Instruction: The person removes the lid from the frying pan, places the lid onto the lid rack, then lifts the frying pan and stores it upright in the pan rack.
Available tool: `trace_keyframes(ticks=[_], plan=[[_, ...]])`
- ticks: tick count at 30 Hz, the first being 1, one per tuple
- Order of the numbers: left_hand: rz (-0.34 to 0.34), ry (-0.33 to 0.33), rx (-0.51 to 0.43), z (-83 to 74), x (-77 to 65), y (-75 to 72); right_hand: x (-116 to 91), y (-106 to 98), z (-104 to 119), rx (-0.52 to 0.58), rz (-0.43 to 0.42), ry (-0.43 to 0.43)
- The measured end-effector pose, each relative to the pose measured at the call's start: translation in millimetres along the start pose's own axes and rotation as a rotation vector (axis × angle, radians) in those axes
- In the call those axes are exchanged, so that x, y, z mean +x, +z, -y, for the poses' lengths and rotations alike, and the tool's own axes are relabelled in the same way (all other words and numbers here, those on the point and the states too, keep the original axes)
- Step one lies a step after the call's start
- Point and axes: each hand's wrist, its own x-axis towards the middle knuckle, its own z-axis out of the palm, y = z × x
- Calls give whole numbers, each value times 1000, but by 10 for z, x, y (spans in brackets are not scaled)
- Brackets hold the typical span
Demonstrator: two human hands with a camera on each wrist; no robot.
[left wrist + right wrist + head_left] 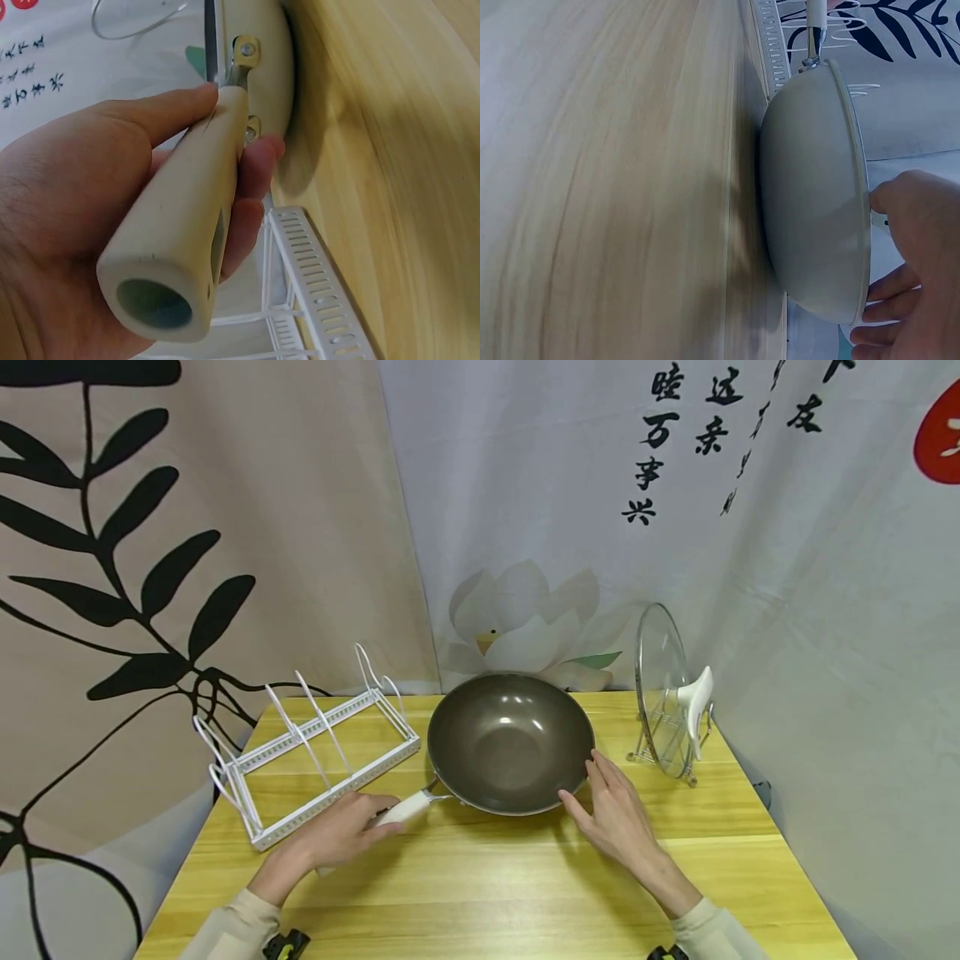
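Head view | I see the left hand (337, 831) grip the handle (407, 809) of the pan (513, 743); right hand (615, 814) touches its rim (517, 813), fingers spread | pan is over the desk (510, 893), between white rack (337, 793) and glass lid (663, 664) | best keep it flat, both hands steady

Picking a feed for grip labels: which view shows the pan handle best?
Left wrist: the pan handle is close and mostly unobstructed. Head: smaller, partly covered by the left hand. Right wrist: only a short piece.
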Motion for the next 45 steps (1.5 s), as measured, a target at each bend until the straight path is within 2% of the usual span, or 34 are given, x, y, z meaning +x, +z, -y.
trace_keyframes(ticks=[11, 18, 25, 36, 45], plan=[[63, 11, -53, 29, -1, -24, 26, -16, -37, -4, 21, -7], [102, 0, -123, 52, -4, -7, 38, -14, -57, 1, 48, 10], [109, 4, -154, 70, -5, 35, 47, -4, -89, 7, 75, 16], [121, 7, -275, 77, -22, 100, 64, 21, -133, 18, 97, 9], [104, 22, -327, 59, -33, 127, 72, 24, -147, 51, 116, 33]])
